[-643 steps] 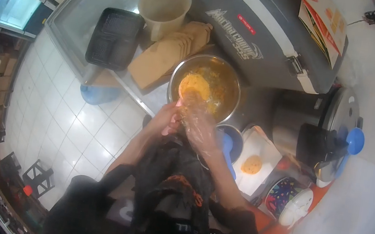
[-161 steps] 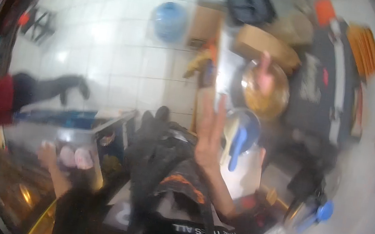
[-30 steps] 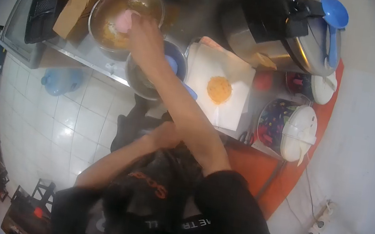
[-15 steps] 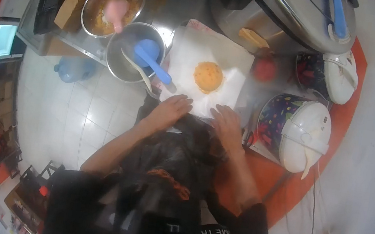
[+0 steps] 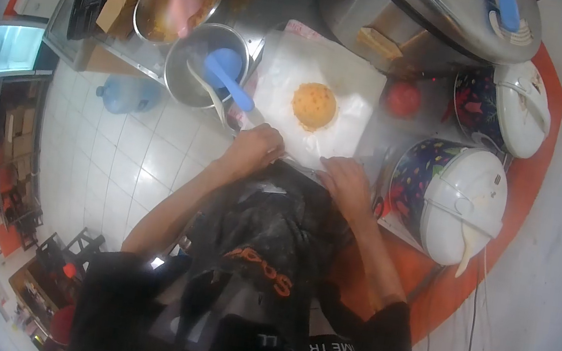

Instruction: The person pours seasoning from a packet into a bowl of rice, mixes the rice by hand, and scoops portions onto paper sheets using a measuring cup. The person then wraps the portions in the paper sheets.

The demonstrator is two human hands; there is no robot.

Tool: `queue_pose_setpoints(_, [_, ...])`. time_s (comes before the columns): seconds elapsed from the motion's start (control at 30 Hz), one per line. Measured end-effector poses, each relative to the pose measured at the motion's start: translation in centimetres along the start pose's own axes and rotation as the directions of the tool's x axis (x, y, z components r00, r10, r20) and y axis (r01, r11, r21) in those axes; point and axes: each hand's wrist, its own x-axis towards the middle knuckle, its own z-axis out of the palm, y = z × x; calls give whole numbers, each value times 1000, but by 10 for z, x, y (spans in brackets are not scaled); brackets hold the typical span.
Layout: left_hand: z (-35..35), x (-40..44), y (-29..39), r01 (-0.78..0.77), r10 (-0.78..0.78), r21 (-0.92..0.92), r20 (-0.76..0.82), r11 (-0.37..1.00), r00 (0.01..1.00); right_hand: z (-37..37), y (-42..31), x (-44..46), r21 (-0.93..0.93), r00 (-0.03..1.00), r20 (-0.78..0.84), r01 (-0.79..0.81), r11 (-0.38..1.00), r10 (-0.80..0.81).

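A rounded orange-yellow food portion [image 5: 314, 106] lies on white paper [image 5: 352, 88] in front of me. My left hand [image 5: 257, 149] grips the paper's near edge at its left corner, fingers curled. At the right part of that same edge, my right hand [image 5: 347, 180] pinches the paper. Left of the paper stands a metal pot [image 5: 182, 81] holding a blue ladle [image 5: 236, 89] and a pale-handled utensil. Beyond it is a steel bowl [image 5: 148, 7] with orange-brown food remains and a pink scoop [image 5: 184, 8].
A large steel cooker [image 5: 420, 22] stands at the back right. Two patterned containers with white lids [image 5: 469, 204] sit at the right on an orange surface [image 5: 419, 269]. Folded brown cardboard [image 5: 123, 3] is at the back left. A blue water bottle [image 5: 129, 95] lies on the floor.
My right hand has left the pink scoop, now lying in the bowl. Both hands have come to the paper's near edge, and their fingers have since closed on it.
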Motion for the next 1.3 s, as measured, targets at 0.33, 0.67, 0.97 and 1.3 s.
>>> queue_pose_setpoints(0.33, [-8,0,1,73,-101,-304,-78,950,992,7,9,-1,7,996,-26,-85,996,85])
queue_pose_setpoints(0.67, [-14,3,13,0,-32,-172,-183,985,983,-2,5,9,42,982,-157,-103,994,109])
queue_pose_setpoints(0.97, [-7,15,24,-134,164,122,-288,983,944,-2,2,18,22,963,-193,-188,982,188])
queue_pose_setpoints(1.3, [9,-36,-10,-129,138,79,-115,988,984,-3,-5,-16,-49,997,75,-3,999,6])
